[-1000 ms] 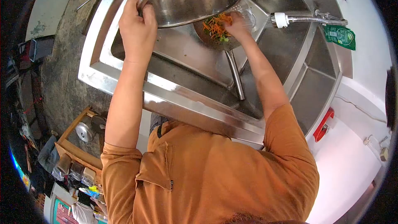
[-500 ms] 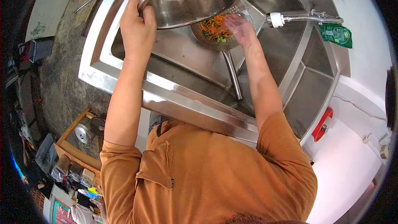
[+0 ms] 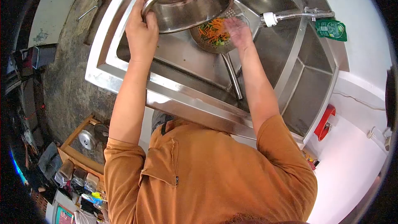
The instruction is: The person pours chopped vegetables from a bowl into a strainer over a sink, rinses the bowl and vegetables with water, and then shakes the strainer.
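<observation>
My left hand (image 3: pixel 143 31) is closed on the rim of a large steel bowl (image 3: pixel 190 10), which is tipped on its side over the sink (image 3: pixel 174 68) with its mouth toward me. Below and to the right of the bowl is a round steel strainer (image 3: pixel 205 46) with a long tubular handle (image 3: pixel 232 76). Orange strips that look like carrot (image 3: pixel 215 31), mixed with cut green vegetables (image 3: pixel 219 41), lie in it. My right hand (image 3: pixel 239 32), slightly blurred, is over the strainer's right side beside the carrot strips, fingers stretched out.
A flexible metal hose with a white-collared spray head (image 3: pixel 269 19) reaches in over the sink from the right. A green pouch (image 3: pixel 331 30) sits on the right ledge. A second basin (image 3: pixel 304 95) adjoins on the right. Small green bits dot the sink floor.
The whole view has shifted slightly. The bowl stays tipped in my left hand. My right hand remains at the strainer's right side, its fingers in a slightly different pose.
</observation>
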Demonstrator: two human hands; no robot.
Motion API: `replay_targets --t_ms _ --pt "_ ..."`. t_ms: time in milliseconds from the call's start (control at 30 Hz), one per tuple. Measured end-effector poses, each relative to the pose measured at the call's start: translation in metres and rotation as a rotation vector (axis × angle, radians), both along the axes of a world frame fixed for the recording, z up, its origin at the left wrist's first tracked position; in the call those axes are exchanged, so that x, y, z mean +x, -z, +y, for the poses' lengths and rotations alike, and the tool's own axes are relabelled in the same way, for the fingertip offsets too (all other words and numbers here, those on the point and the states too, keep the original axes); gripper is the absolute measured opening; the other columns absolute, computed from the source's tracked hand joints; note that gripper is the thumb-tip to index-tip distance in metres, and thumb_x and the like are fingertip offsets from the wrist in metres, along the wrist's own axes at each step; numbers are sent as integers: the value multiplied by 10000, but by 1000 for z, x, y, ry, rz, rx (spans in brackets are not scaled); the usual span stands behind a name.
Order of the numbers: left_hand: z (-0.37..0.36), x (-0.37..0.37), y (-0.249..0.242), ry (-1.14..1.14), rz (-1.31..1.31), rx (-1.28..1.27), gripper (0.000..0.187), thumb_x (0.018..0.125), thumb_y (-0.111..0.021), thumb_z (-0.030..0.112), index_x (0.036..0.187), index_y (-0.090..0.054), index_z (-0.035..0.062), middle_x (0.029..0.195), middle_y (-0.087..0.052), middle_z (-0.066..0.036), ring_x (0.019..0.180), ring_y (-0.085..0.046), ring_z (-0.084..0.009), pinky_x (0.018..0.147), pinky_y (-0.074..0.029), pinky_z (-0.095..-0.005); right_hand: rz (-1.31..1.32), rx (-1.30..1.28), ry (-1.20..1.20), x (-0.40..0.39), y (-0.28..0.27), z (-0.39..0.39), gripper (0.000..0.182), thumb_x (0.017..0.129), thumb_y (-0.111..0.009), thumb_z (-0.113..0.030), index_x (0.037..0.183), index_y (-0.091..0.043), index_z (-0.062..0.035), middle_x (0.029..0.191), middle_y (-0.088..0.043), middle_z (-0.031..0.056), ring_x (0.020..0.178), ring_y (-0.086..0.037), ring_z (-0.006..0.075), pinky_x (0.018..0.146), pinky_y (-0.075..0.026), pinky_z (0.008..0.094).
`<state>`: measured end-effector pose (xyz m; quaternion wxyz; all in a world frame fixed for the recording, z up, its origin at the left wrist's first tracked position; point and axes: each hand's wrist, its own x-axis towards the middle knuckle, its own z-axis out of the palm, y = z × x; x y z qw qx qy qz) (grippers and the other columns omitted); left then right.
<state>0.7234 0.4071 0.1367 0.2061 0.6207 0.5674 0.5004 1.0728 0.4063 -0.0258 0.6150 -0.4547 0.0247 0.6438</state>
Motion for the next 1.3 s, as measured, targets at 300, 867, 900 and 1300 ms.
replay_targets --t_ms 300,867,900,1300 --pt "-3 2 -9 21 -68 3 523 924 -521 14 1442 -521 85 1298 -641 -202 1167 -645 -316 980 -497 -375 -441 -21 -212 -13 -1 -5 235 964 -596 -183 1123 -610 -11 1064 -684 138 1058 -653 343 910 -546 447" --pt "1 3 -5 -10 -38 72 546 918 -501 -28 1448 -534 102 1331 -650 -135 1194 -630 -186 1008 -457 -285 -1850 77 -737 -31 63 -2 602 848 -771 -380 1342 -572 -100 1281 -620 220 1178 -598 392 1004 -483 431" --pt "-1 2 -6 -16 -46 70 546 918 -501 -28 1448 -534 102 1331 -650 -135 1194 -630 -186 1008 -457 -285 -1857 79 -744 -28 61 -3 602 848 -771 -380 1342 -572 -100 1281 -620 220 1178 -598 392 1004 -483 431" --pt "1 1 -7 4 -38 134 527 907 -527 -8 1425 -541 84 1228 -664 -214 1024 -677 -323 914 -514 -365 -968 -130 -453 -7 5 -14 346 923 -649 -126 1238 -625 18 974 -700 70 846 -681 176 808 -553 303"
